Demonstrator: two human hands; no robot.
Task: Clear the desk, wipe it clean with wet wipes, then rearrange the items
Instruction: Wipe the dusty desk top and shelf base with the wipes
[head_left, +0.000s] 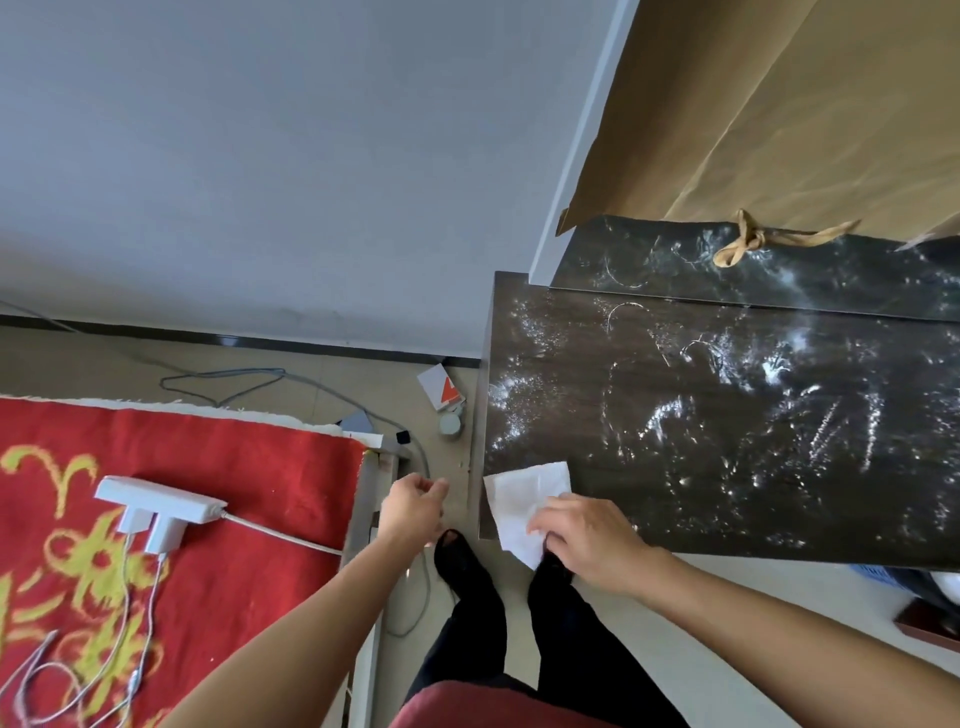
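1. The right hand (582, 540) presses a white wipe (524, 501) onto the near left corner of the dark desk (727, 415), fingers bent over its near edge.
2. The wipe spreads out from under the fingers, up and to the left; its long axis runs from the hand toward the desk's left edge, and one corner hangs off the front.
3. The left hand (413, 506) hangs loosely curled and empty, left of the wipe, over the floor.
4. Beyond the grip, wet streaks shine across the desk.
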